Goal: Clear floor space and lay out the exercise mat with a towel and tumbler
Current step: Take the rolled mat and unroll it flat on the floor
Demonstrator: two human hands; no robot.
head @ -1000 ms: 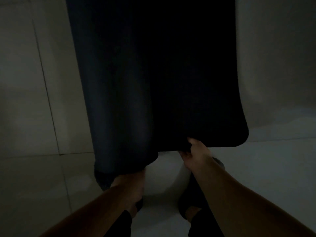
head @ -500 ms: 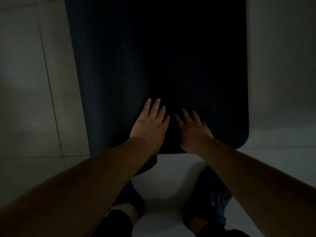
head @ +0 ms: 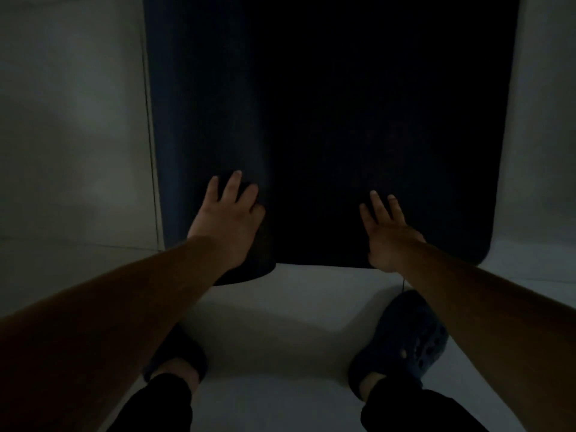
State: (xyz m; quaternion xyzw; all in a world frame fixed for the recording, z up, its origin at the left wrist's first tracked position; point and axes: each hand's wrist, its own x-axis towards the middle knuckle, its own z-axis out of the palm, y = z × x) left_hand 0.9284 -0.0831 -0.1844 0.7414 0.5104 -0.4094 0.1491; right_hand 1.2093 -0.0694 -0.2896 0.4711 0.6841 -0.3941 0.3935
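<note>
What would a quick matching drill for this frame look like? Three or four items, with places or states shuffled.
Column 1:
1. left hand
2. right hand
3. mat
4. clog

Column 2:
A. spread out on the tile floor
B. flat on the mat's near left part, fingers spread
C. on the foot under the right forearm
D. flat near the mat's near edge, right of centre

Pairs: 1-B, 2-D, 3-A, 4-C

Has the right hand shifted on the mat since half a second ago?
Yes. The right hand slid right along the mat's near edge, away from the left hand, toward its right corner.
</note>
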